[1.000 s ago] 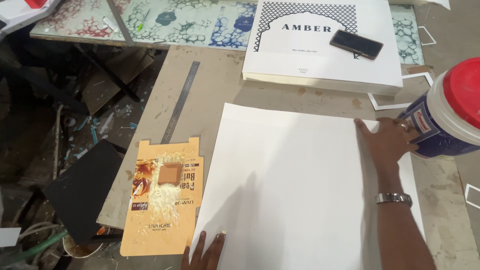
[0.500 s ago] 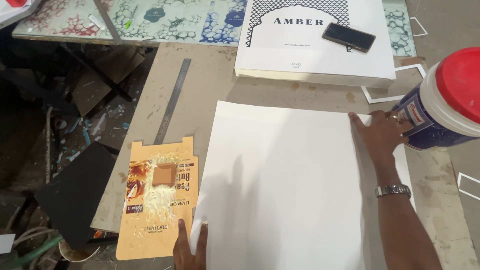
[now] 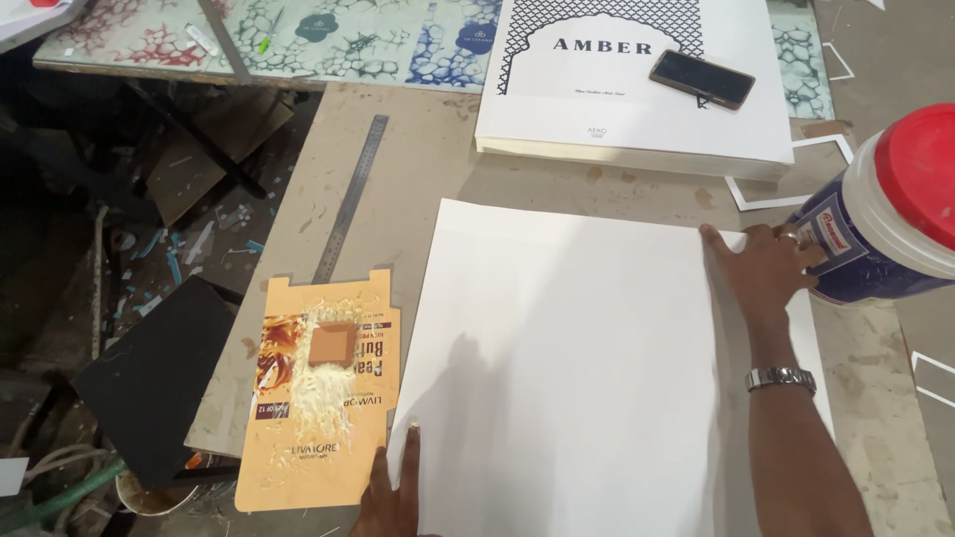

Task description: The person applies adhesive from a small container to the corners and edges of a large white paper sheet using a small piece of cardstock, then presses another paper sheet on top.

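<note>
Large white sheet [image 3: 577, 368] flat on table

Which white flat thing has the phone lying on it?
The thick white board at the far end of the table, with the black patterned arch; the dark phone lies on it. The big plain white sheet under both hands carries nothing.

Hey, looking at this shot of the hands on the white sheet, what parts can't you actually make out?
Head view only:
- Left hand: cut off by the bottom edge; only fingers show at the white sheet.
- Tub with red lid: cut off by the right edge; whether the right hand touches it is unclear.
- Tabletop under the sheet: hidden.
- Small block on the orange card: too small to identify.
</note>
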